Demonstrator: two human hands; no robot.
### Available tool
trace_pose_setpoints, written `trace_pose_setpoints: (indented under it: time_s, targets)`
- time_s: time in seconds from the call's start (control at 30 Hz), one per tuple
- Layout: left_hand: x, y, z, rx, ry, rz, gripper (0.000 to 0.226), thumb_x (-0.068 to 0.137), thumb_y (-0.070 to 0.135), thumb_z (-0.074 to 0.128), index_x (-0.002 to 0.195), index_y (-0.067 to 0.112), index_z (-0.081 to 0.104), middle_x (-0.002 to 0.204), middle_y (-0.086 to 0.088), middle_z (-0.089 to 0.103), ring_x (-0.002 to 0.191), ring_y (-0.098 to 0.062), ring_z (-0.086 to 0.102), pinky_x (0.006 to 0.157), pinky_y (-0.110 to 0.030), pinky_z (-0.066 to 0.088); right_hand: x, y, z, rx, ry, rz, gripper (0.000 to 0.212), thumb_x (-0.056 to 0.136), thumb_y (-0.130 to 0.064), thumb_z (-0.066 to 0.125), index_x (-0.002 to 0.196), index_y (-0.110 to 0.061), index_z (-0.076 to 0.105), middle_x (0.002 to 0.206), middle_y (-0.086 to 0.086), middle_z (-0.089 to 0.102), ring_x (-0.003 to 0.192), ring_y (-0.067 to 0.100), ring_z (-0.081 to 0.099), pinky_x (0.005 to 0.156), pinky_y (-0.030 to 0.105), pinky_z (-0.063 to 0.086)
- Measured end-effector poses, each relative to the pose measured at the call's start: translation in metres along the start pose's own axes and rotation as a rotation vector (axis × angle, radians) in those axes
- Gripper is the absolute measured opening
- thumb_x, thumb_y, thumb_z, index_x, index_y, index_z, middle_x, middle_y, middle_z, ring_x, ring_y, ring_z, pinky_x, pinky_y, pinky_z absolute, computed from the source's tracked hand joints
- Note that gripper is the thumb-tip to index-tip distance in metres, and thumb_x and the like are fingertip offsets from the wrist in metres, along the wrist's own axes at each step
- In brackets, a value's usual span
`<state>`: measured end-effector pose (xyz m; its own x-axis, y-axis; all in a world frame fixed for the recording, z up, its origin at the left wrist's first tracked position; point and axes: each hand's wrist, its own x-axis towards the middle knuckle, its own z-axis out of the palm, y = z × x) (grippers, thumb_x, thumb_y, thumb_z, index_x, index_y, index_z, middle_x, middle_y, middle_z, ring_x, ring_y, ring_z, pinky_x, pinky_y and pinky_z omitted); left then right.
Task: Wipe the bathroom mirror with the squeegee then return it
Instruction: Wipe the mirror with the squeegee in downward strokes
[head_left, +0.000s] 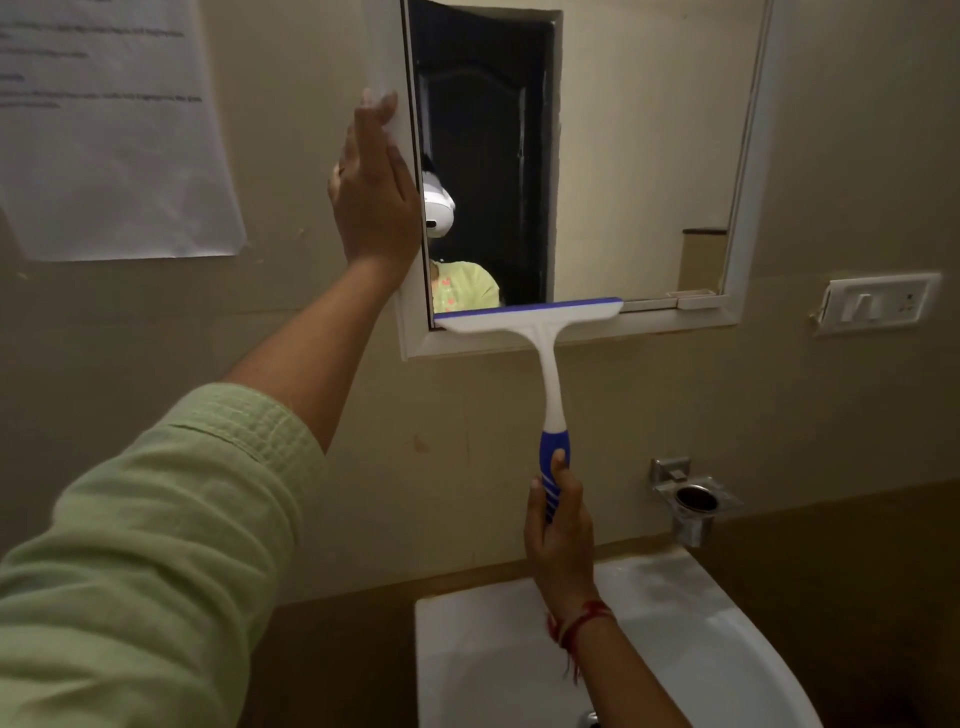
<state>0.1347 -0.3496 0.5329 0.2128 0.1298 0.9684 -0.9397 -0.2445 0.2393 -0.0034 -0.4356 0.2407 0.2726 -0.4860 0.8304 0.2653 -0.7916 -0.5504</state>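
The white-framed mirror (639, 156) hangs on the beige wall above the basin. A white squeegee (540, 332) with a blue rubber edge and blue grip has its blade lying along the mirror's bottom edge, on the left half. My right hand (558, 525) is wrapped around the blue grip below the frame. My left hand (371, 187) rests flat against the left side of the mirror frame, fingers pointing up, in a pale green sleeve.
A white washbasin (691, 639) sits below the mirror. A chrome cup holder (685, 499) is fixed to the wall at the right, with a white switch plate (878, 304) above it. A printed paper sheet (109, 130) hangs on the wall at the upper left.
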Motion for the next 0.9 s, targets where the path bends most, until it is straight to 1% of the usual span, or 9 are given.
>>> trace_pose_setpoints:
  time_s: [0.07,0.17,0.3,0.37,0.43,0.5,0.6,0.77,0.9]
  targets:
    - [0.000,0.001,0.000,-0.001,0.003,0.002,0.033,0.098,0.010,0.031,0.125,0.001,0.047,0.127,-0.002,0.057,0.118,-0.017,0.053,0.097,-0.044,0.041,0.003,-0.003,-0.002,-0.002,0.012,-0.005,0.040,0.094,-0.046,0.033,0.130,-0.026,0.032,0.088,0.010,0.061,0.068,0.014,0.057,0.058,0.021,0.049]
    - [0.001,0.000,-0.001,0.001,0.005,0.010,0.034,0.097,0.009,0.030,0.126,0.000,0.046,0.127,-0.002,0.057,0.118,-0.017,0.052,0.097,-0.043,0.041,0.011,-0.009,-0.004,-0.014,0.028,-0.007,0.043,0.094,-0.050,0.032,0.132,-0.031,0.028,0.090,0.002,0.056,0.065,0.009,0.054,0.058,0.010,0.043]
    - [0.001,0.000,0.000,-0.008,0.009,0.012,0.033,0.097,0.008,0.031,0.125,0.000,0.046,0.127,-0.003,0.057,0.119,-0.019,0.052,0.097,-0.044,0.041,0.022,-0.011,0.000,-0.016,0.046,0.000,0.049,0.092,-0.023,0.049,0.134,-0.031,0.026,0.091,-0.001,0.056,0.063,0.005,0.052,0.056,0.010,0.044]
    - [0.001,0.000,0.000,-0.007,0.004,0.011,0.034,0.097,0.008,0.031,0.126,0.000,0.046,0.128,-0.002,0.056,0.119,-0.020,0.051,0.097,-0.042,0.041,0.017,-0.006,0.000,-0.016,0.040,-0.007,0.054,0.091,-0.012,0.053,0.134,-0.032,0.027,0.089,-0.001,0.055,0.062,0.007,0.053,0.054,0.015,0.046]
    - [0.001,0.000,0.000,-0.004,0.001,0.008,0.034,0.097,0.008,0.031,0.126,0.001,0.047,0.128,-0.002,0.056,0.120,-0.020,0.051,0.098,-0.041,0.040,0.005,-0.002,-0.001,-0.008,0.013,-0.011,0.048,0.093,-0.020,0.051,0.132,-0.033,0.027,0.088,0.003,0.056,0.063,0.012,0.056,0.055,0.023,0.049]
    - [0.001,0.000,-0.001,-0.001,-0.005,0.005,0.033,0.097,0.008,0.031,0.125,0.002,0.047,0.128,-0.001,0.056,0.120,-0.019,0.051,0.098,-0.041,0.039,-0.004,-0.001,-0.002,0.007,-0.005,-0.008,0.042,0.094,-0.038,0.042,0.132,-0.035,0.026,0.091,0.010,0.060,0.068,0.013,0.057,0.059,0.022,0.049]
    - [0.000,0.000,-0.001,-0.009,-0.014,0.002,0.032,0.098,0.009,0.031,0.124,0.003,0.048,0.129,-0.003,0.056,0.120,-0.019,0.051,0.099,-0.044,0.039,0.006,-0.008,-0.004,0.005,0.003,-0.042,0.048,0.094,-0.028,0.047,0.133,-0.043,0.024,0.088,0.003,0.057,0.063,0.001,0.051,0.056,0.014,0.045]
    - [0.001,0.001,-0.001,-0.024,-0.011,0.001,0.031,0.098,0.010,0.032,0.123,0.002,0.049,0.128,-0.006,0.056,0.119,-0.022,0.052,0.098,-0.049,0.039,0.065,-0.038,-0.017,0.133,0.092,-0.044,0.047,0.091,-0.034,0.043,0.134,-0.043,0.024,0.092,-0.007,0.055,0.059,0.008,0.054,0.051,0.018,0.049]
    - [0.002,-0.003,-0.001,-0.043,-0.017,0.009,0.031,0.098,0.011,0.031,0.124,0.005,0.047,0.129,-0.009,0.055,0.119,-0.024,0.052,0.096,-0.051,0.041,0.112,-0.057,-0.033,0.220,0.159,-0.150,0.044,0.093,-0.028,0.043,0.133,-0.041,0.027,0.099,-0.021,0.055,0.062,0.004,0.057,0.049,0.009,0.046]
